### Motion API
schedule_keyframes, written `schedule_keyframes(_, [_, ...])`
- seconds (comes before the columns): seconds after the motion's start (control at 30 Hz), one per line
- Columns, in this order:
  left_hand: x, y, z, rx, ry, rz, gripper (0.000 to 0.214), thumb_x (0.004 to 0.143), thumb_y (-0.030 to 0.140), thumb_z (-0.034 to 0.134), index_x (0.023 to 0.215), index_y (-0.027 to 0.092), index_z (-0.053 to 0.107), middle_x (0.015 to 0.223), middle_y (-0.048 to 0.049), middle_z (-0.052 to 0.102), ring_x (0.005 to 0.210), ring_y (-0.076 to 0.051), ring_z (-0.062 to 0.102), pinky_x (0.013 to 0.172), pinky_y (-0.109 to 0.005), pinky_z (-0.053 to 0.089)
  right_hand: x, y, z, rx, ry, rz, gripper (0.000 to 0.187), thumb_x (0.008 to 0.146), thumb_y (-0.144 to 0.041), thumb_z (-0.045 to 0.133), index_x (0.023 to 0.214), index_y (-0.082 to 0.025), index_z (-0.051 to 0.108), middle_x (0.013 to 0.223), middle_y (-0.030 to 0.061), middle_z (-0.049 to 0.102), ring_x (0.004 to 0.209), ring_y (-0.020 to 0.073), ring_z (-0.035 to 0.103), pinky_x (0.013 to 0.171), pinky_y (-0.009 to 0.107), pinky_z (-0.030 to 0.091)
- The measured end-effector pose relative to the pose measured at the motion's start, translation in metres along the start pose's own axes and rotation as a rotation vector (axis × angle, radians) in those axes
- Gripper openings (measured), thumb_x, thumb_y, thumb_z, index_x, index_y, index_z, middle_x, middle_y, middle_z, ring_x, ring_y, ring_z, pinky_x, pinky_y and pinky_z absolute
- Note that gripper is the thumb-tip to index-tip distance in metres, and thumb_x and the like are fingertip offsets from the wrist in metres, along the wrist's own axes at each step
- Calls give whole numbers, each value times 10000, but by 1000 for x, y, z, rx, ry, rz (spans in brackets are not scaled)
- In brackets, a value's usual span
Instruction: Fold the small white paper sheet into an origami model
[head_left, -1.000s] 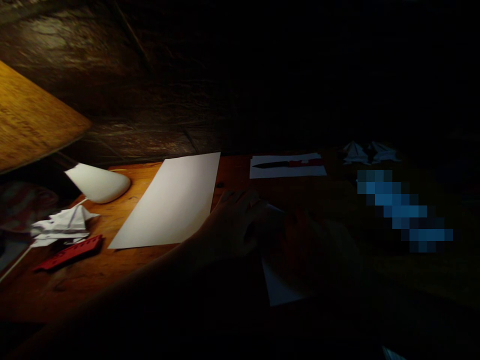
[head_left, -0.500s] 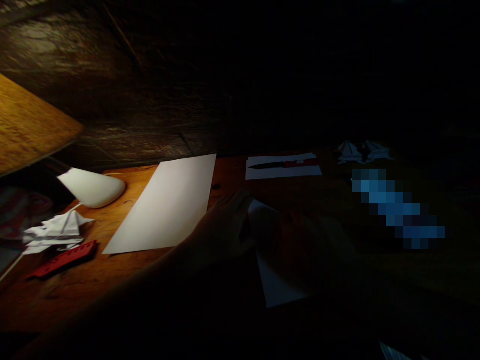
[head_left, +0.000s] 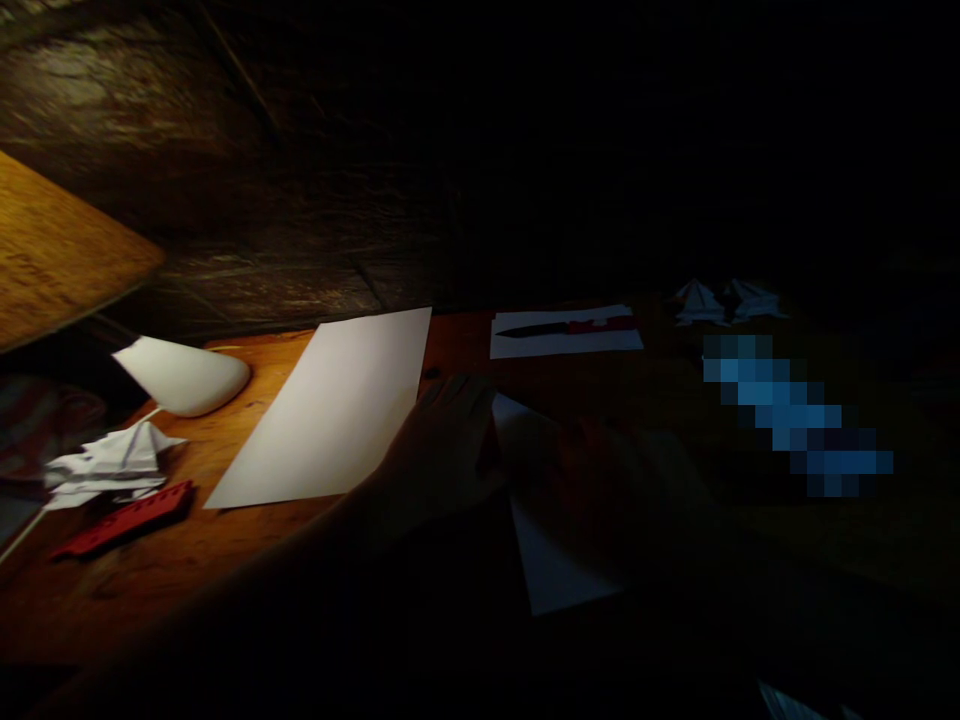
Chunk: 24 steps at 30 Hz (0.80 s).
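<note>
The scene is very dark. A white sheet of paper (head_left: 551, 560) lies on the wooden table (head_left: 187, 545) in front of me, with its upper part lifted into a fold. My left hand (head_left: 442, 450) rests on the sheet's left edge, fingers bent over the raised fold. My right hand (head_left: 637, 480) lies in deep shadow on the sheet's right side, and its fingers are hard to make out. A flat, unfolded white sheet (head_left: 337, 410) lies just left of my left hand.
A white lamp shade (head_left: 184, 375) glows at the left. Below it sit a folded paper figure (head_left: 112, 460) and a red ruler (head_left: 124, 520). A knife (head_left: 562, 327) lies on another white sheet (head_left: 566, 340) at the back. Two folded paper figures (head_left: 724, 302) sit far right.
The upper part of the sheet has risen into a taller fold between my hands. My left hand has shifted slightly up and left along it.
</note>
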<state>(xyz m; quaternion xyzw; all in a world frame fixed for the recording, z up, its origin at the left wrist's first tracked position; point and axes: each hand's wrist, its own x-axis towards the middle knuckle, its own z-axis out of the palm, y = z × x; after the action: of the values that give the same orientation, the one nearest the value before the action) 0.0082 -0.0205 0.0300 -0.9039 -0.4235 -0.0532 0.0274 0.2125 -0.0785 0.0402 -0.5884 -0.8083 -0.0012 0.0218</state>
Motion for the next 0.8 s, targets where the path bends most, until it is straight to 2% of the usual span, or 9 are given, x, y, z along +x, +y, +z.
schedule_keyframes(0.1, [-1, 0, 3, -55, 0, -14, 621, 794, 491, 739, 1242, 130, 505, 1230, -169, 591, 1136, -377, 563, 967, -531, 475, 4, 4, -3, 7, 11, -4, 314, 960, -439, 568, 964, -168, 726, 949, 114, 687, 721, 255, 671, 504, 319, 283])
schedule_keyframes(0.2, [-3, -5, 10, -117, 35, 24, 742, 820, 643, 697, 1316, 148, 453, 1313, -188, 560, 1186, -388, 545, 1004, -563, 456, 10, 13, -2, 31, 83, -84, 384, 932, -514, 621, 1105, -179, 693, 1095, 110, 662, 865, 277, 664, 566, 329, 351])
schedule_keyframes(0.33, [-4, -11, 16, -172, 70, 41, 917, 786, 736, 696, 1412, 150, 374, 1380, -212, 525, 1263, -409, 510, 1068, -588, 418, 19, 23, 5, 90, 137, -263, 375, 923, -469, 666, 1170, -187, 669, 1158, 82, 642, 988, 265, 626, 669, 341, 404])
schedule_keyframes(0.4, [-4, -12, 17, -183, 74, 35, 977, 763, 738, 718, 1441, 144, 343, 1389, -218, 516, 1277, -421, 502, 1079, -606, 409, 22, 24, 7, 116, 134, -283, 300, 924, -413, 673, 1129, -195, 678, 1119, 62, 652, 974, 243, 623, 661, 328, 387])
schedule_keyframes(0.5, [-5, -11, 16, -192, 83, 24, 982, 764, 687, 745, 1457, 134, 323, 1411, -227, 495, 1297, -430, 491, 1097, -628, 395, 23, 22, 7, 132, 128, -256, 245, 970, -423, 599, 1050, -213, 700, 1044, 44, 681, 885, 216, 633, 606, 320, 326])
schedule_keyframes(0.63, [-6, -9, 15, -252, 120, -35, 1082, 728, 599, 806, 1514, 112, 244, 1471, -257, 434, 1347, -460, 446, 1112, -651, 383, 23, 26, 3, 212, 177, -108, 389, 1047, -452, 404, 1033, -236, 727, 975, 68, 733, 808, 218, 648, 622, 324, 337])
schedule_keyframes(0.7, [-6, -10, 16, -320, 169, -91, 1075, 729, 553, 815, 1526, 120, 238, 1482, -255, 427, 1359, -461, 435, 1111, -654, 388, 26, 32, 4, 346, 210, -20, 354, 1032, -427, 432, 1049, -227, 724, 938, 80, 749, 784, 220, 653, 640, 321, 377])
schedule_keyframes(0.8, [-4, -11, 20, -567, 270, -198, 875, 795, 478, 773, 1475, 140, 339, 1433, -215, 508, 1332, -400, 498, 1110, -615, 418, 34, 43, 9, 636, 262, 59, 231, 965, -368, 539, 975, -204, 701, 905, 68, 751, 779, 211, 670, 656, 308, 435])
